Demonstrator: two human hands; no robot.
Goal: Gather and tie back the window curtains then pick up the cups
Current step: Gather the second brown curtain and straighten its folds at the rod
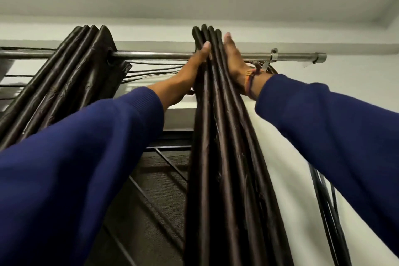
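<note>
Two dark brown curtains hang in gathered folds from a metal rod (pixel 155 55) near the ceiling. The right curtain (pixel 218 136) is bunched into a tight column in the middle of the view. My left hand (pixel 190 71) presses flat against its left side just below the rod, fingers straight. My right hand (pixel 235 60) presses flat against its right side, fingers straight and reaching up past the rod. The left curtain (pixel 71 75) hangs bunched further left, untouched. No cups are in view.
A rod bracket (pixel 273 56) and the rod's end cap (pixel 319 58) sit to the right of my hands. Several dark cables (pixel 151 71) run along the wall behind the rod and down at the right (pixel 328 211). A window with a dark mesh screen (pixel 155 190) lies below.
</note>
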